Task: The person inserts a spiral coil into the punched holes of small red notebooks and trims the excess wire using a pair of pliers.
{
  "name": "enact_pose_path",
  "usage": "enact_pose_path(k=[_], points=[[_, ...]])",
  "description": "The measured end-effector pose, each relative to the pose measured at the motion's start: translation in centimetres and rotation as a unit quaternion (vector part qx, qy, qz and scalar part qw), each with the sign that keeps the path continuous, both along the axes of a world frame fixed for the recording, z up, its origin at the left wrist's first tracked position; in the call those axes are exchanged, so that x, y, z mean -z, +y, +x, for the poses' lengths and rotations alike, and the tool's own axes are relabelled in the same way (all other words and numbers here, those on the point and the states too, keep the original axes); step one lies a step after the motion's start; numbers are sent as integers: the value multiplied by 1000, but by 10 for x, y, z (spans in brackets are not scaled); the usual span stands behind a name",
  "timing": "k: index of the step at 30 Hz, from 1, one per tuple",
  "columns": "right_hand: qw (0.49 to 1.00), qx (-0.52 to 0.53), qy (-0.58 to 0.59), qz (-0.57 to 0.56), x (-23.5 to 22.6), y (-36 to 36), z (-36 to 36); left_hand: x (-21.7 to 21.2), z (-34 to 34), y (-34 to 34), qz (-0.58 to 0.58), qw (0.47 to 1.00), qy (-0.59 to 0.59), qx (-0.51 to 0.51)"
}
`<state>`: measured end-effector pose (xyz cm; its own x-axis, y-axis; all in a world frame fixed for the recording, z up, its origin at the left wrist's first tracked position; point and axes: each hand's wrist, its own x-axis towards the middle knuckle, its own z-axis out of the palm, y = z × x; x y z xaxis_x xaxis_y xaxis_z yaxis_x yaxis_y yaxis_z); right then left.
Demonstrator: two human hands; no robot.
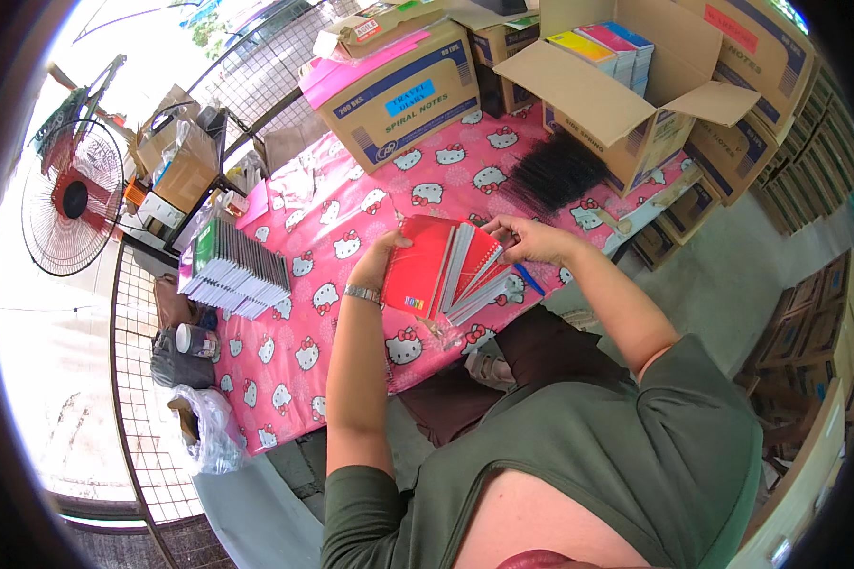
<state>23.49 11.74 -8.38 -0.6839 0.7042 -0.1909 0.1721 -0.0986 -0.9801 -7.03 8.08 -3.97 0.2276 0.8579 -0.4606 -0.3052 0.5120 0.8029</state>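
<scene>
A small stack of red notebooks is held over the near edge of the table, its covers and page blocks fanned apart. My left hand, with a metal watch at the wrist, grips the stack's left side, thumb on the top cover. My right hand pinches the upper right corner of the fanned notebooks, where a row of punched holes runs along an edge. A blue pen-like thing lies just below my right hand. Beyond it sits a heap of black spiral binding coils.
A pink patterned cloth covers the table. Stacked spiral notebooks stand at the left. A closed carton and an open carton holding colourful notebooks are at the back. A fan and a plastic bag are at far left.
</scene>
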Motion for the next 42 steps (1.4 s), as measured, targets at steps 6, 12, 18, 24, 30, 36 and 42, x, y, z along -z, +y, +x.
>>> enact_pose_path(k=[6,12,18,24,30,36,42], points=[[961,35,-60,269,-4,-2,-2,6,-35,-13,69,989,-105,-84],[982,88,167,-9,-40,-42,-18,-35,21,-58,129,928,-131,-323],[965,168,191,-58,-53,-64,-55,-7,79,-98,140,892,-143,-405],[997,74,-31,5,-54,-10,-36,-4,109,-125,370,590,634,-335],[936,58,-220,269,-89,16,-32,-17,111,-105,470,517,714,-34],[821,270,-347,363,67,130,2,-47,105,-97,460,562,685,53],[736,206,-475,437,138,127,5,-85,84,-77,438,598,671,35]])
